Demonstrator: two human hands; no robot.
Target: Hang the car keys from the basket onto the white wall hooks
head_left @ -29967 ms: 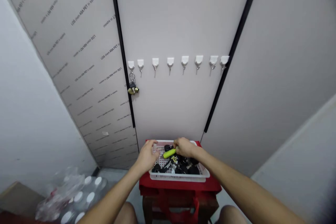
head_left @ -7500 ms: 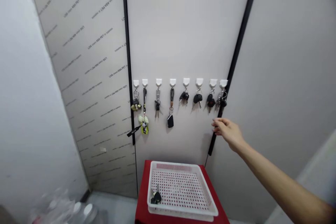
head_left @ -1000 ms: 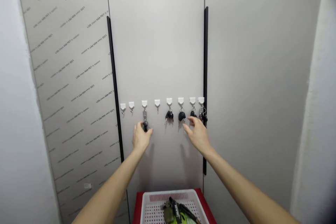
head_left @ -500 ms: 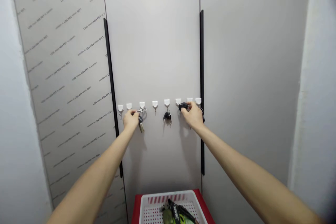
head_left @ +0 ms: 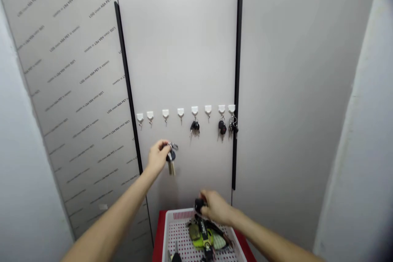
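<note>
A person's left hand (head_left: 157, 157) pinches a clip-topped key bunch (head_left: 171, 164) between closed fingertips above the white plastic basket (head_left: 181, 215), while the right hand (head_left: 216, 207), fingers curled shut, grips black-headed keys (head_left: 199, 205) over the basket's far rim. Inside the basket lies a lime-green keychain (head_left: 199, 242); above it, three key bunches (head_left: 195, 125) hang from white hooks (head_left: 180, 112).
</note>
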